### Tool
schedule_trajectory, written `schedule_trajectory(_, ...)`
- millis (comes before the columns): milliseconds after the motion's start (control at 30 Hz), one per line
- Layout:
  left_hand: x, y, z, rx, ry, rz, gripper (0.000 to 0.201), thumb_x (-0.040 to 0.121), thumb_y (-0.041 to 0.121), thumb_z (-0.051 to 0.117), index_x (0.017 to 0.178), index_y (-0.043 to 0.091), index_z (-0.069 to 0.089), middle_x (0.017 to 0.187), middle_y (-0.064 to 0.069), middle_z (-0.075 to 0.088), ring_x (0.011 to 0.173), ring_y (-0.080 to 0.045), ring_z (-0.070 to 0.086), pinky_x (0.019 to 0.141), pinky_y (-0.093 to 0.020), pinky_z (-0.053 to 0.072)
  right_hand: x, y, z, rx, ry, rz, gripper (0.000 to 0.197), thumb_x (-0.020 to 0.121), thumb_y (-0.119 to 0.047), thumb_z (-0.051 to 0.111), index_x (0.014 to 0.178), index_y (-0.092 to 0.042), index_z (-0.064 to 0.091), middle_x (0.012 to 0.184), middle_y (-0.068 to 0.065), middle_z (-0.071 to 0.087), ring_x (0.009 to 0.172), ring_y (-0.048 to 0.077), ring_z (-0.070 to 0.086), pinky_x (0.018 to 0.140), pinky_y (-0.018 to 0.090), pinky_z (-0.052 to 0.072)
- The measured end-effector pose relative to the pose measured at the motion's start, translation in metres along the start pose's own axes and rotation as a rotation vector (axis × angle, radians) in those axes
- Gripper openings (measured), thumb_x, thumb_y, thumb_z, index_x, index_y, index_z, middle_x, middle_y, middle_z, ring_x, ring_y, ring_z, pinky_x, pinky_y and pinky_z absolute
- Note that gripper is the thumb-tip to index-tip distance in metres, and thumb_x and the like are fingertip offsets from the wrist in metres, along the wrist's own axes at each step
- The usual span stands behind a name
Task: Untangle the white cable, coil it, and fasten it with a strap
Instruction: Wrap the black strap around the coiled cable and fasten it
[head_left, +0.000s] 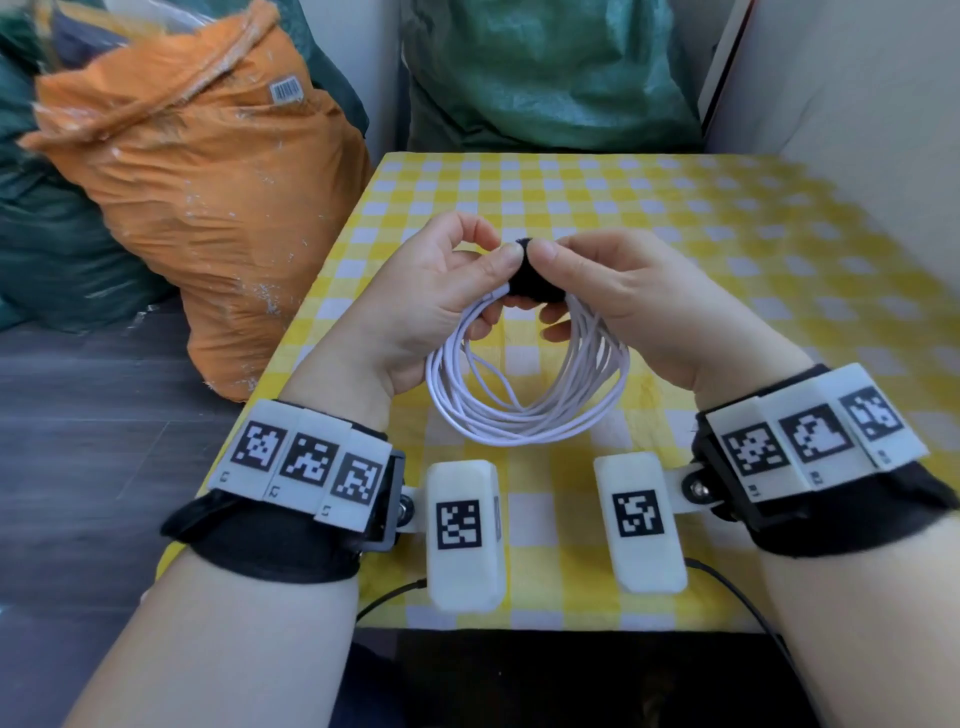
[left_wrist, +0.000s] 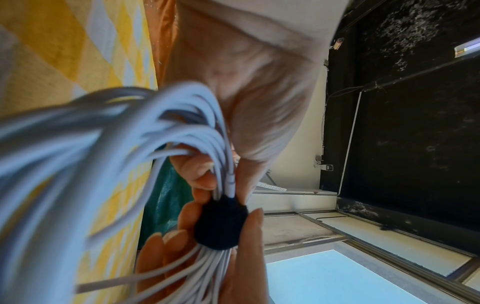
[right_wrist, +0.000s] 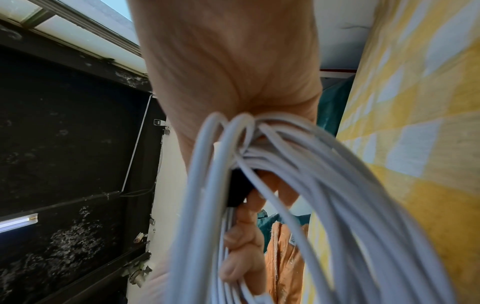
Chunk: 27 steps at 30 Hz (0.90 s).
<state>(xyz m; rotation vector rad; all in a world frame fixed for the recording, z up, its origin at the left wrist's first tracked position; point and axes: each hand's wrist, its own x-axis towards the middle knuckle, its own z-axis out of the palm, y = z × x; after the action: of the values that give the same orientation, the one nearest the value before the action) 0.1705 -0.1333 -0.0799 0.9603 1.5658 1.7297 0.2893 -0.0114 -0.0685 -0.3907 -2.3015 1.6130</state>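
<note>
Held above the yellow-and-white checked tablecloth (head_left: 727, 218): a thin white round cable (head_left: 524, 415), wound into a loose many-turn coil that hangs from its top, where a black fuzzy fabric strap (head_left: 530, 283) wraps the gathered strands. Left of the strap, left hand (head_left: 426, 306) curled, thumb and forefinger pinching the strap and the bundle just beside it. Right of the strap, right hand (head_left: 618, 296) likewise curled, thumbtip against the strap's top edge, fingers beneath it. Both thumbs nearly meeting over the strap. In the left wrist view, strap (left_wrist: 221, 224) snug round the strands, a plug end poking out just above it. Well left of the strap, off the table, a crumpled orange sack (head_left: 208, 208).

Probably light and limp, smooth-jacketed, so turns likely to slide and fan out below the strap unless squeezed. Best gripped right at the strap, where all strands bunch; lower loops too slack to control. Strap soft, likely hook-and-loop; tail wants pressing flat to close. Fastening seemingly almost done.
</note>
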Motion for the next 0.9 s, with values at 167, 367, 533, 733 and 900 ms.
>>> schedule_trajectory(167,-0.001,0.000,0.000,0.013,-0.001,-0.011,0.024,0.081,0.025,0.063,0.097,0.013,0.048,0.059,0.002,0.060,0.052,-0.011,0.053,0.049,-0.021,0.043,0.000,0.002,0.001,-0.035,-0.033,0.005,0.032,0.096,-0.033,0.051,0.104,-0.006,0.066,0.091,0.008,0.064,0.080,0.014,0.057,0.074,0.033,0.055)
schedule_trajectory(367,-0.007,0.004,-0.007,0.050,-0.034,-0.162,0.030,0.079,0.029,0.065,0.101,0.011,0.056,0.081,-0.007,0.067,0.069,-0.017,0.064,0.068,-0.034,0.054,-0.004,-0.002,-0.004,0.043,0.146,0.041,0.029,0.097,-0.032,0.049,0.099,-0.008,0.065,0.075,-0.001,0.057,0.064,0.009,0.048,0.064,0.028,0.051)
schedule_trajectory(533,-0.012,0.010,-0.012,0.085,-0.113,-0.234,0.017,0.091,0.008,0.056,0.108,0.006,0.060,0.088,-0.007,0.070,0.074,-0.017,0.068,0.071,-0.034,0.059,-0.004,-0.008,-0.013,0.233,0.306,0.128,0.030,0.097,-0.033,0.049,0.095,-0.007,0.063,0.078,0.003,0.057,0.061,0.012,0.045,0.059,0.025,0.052)
schedule_trajectory(733,0.006,0.021,-0.012,0.062,0.043,-0.264,0.011,0.094,0.004,0.053,0.099,0.000,0.062,0.081,-0.011,0.067,0.063,-0.018,0.069,0.061,-0.029,0.058,0.006,-0.008,-0.019,0.237,0.253,0.296,0.031,0.094,-0.032,0.055,0.119,-0.013,0.053,0.092,0.005,0.062,0.075,0.021,0.063,0.081,0.043,0.055)
schedule_trajectory(900,0.030,0.019,-0.007,-0.023,0.165,-0.324,0.010,0.094,-0.003,0.050,0.091,0.001,0.058,0.075,-0.012,0.067,0.056,-0.017,0.068,0.058,-0.029,0.059,0.022,0.002,-0.022,0.291,0.304,0.291,0.038,0.092,-0.013,0.058,0.127,-0.010,0.044,0.085,0.005,0.058,0.068,0.019,0.062,0.073,0.036,0.057)
